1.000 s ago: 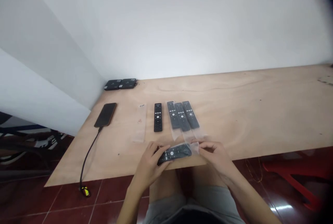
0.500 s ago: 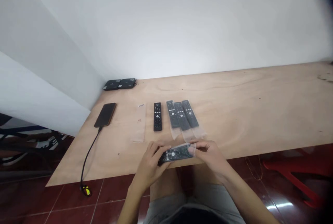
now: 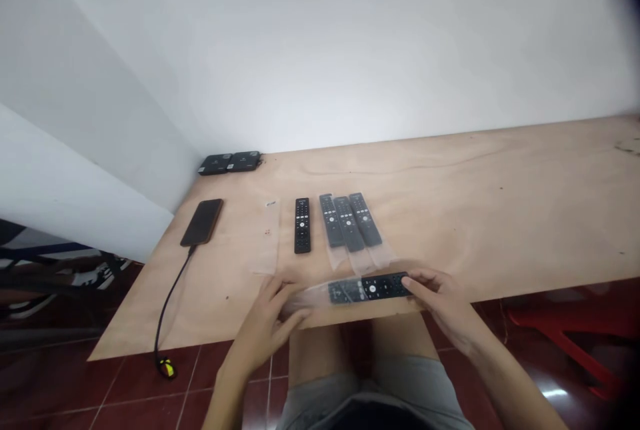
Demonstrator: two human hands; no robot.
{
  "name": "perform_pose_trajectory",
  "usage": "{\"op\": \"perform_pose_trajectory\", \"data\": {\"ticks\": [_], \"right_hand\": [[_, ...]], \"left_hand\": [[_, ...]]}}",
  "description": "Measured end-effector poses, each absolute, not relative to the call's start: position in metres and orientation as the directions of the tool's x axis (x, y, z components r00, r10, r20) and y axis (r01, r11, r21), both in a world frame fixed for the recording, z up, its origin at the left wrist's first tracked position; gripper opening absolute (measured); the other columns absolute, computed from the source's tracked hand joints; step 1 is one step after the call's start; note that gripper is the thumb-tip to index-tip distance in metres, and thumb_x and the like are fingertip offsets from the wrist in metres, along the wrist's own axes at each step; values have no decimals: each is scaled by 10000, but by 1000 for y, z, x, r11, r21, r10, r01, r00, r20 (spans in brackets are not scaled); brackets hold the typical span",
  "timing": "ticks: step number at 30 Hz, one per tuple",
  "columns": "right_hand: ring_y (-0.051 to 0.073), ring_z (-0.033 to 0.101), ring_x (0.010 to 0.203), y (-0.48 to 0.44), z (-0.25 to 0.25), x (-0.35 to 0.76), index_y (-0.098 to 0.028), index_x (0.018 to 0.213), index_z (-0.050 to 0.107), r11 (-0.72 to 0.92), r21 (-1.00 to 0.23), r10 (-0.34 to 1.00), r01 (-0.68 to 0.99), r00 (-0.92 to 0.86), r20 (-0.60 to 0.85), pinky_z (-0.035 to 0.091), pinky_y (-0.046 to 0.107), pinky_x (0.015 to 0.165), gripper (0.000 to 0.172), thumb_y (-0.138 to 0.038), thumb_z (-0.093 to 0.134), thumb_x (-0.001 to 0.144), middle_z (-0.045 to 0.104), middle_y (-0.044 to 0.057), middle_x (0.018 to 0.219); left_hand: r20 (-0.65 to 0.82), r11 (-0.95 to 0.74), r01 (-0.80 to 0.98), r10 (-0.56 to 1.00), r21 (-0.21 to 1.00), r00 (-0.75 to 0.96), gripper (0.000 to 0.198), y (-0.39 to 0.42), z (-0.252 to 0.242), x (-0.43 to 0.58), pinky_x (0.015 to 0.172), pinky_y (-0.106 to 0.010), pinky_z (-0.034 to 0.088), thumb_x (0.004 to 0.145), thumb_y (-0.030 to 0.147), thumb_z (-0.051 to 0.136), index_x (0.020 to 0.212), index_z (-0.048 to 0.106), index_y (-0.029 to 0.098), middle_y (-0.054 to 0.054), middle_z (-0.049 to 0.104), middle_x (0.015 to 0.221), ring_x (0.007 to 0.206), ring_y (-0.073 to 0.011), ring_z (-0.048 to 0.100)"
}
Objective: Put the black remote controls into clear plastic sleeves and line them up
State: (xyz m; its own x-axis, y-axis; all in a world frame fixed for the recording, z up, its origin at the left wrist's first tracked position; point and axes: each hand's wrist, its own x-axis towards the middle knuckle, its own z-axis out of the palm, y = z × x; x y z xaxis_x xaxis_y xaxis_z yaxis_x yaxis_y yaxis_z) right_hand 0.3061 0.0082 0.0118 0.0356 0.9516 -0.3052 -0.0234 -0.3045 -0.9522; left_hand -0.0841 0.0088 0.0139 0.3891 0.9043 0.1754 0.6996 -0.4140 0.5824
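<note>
Near the table's front edge, a black remote control (image 3: 384, 287) lies crosswise, half out of a clear plastic sleeve (image 3: 320, 293). My right hand (image 3: 440, 293) pinches the bare right end of this remote between thumb and fingers. At the other end, my left hand (image 3: 280, 310) grips the sleeve. Beyond them, one unwrapped remote (image 3: 303, 225) lies upright in view. To its right are three remotes in clear sleeves, the middle sleeved remote (image 3: 349, 223) overlapping its neighbours. An empty plastic sleeve (image 3: 267, 237) lies flat to the left.
A phone (image 3: 202, 222) with a black cable (image 3: 167, 303) hanging over the front edge lies at left. Two flat black boxes (image 3: 230, 163) stand by the wall on the wooden table (image 3: 500, 217). A red stool (image 3: 565, 337) is at lower right.
My right hand has moved right, drawing the remote partly out of its sleeve. My left hand has shifted left with the sleeve. The other items stay put.
</note>
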Motion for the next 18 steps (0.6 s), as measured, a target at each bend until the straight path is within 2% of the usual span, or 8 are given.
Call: {"op": "perform_pose_trajectory", "data": {"ticks": [3,5,8,12,15,18], "right_hand": [[273,751,965,3,14,319,-242,1273,811,-235,-970,972,60,32,-233,602,335,699,496,-569,847,902,821,117,1246],[294,758,1020,0,17,320,-261,1280,814,-182,-972,983,148,-4,-185,630,379,767,462,-547,820,918,811,112,1303],[311,775,988,-4,18,311,-239,1115,860,-147,-955,985,257,-46,-164,640,432,846,359,-530,798,915,851,106,1130],[300,775,864,-5,15,295,-228,1055,846,-150,-925,983,350,-50,-178,630,424,782,339,-526,771,913,848,86,973],[284,759,810,-5,10,291,-224,1041,832,-116,-905,990,410,-31,-141,610,398,727,335,-526,752,919,833,74,932],[266,738,772,-5,6,291,-221,1057,820,-101,-900,991,425,-39,-130,594,377,690,343,-529,722,943,821,66,913]], "left_hand": [[203,-422,719,905,552,374,255,7,14,-103,1066,-452,558,1102,283,597,1320,726,310,-74,702,1318,1248,-289,630],[223,-428,728,903,535,367,247,6,12,-117,1061,-456,553,1089,305,621,1308,736,306,-72,719,1304,1241,-292,634],[254,-416,759,909,500,331,256,6,9,-140,1041,-464,553,1049,386,690,1287,753,313,-67,739,1279,1217,-305,645],[329,-312,862,926,400,183,428,5,8,-169,1074,-530,521,962,578,754,1306,756,323,-84,728,1276,1207,-351,638],[411,-151,931,912,334,0,578,2,7,-177,1141,-595,461,938,680,698,1347,727,271,-126,704,1286,1256,-396,626],[424,-5,936,892,352,-155,559,-4,2,-176,1134,-616,453,954,700,627,1201,746,212,-146,742,1189,1196,-407,658]]}}
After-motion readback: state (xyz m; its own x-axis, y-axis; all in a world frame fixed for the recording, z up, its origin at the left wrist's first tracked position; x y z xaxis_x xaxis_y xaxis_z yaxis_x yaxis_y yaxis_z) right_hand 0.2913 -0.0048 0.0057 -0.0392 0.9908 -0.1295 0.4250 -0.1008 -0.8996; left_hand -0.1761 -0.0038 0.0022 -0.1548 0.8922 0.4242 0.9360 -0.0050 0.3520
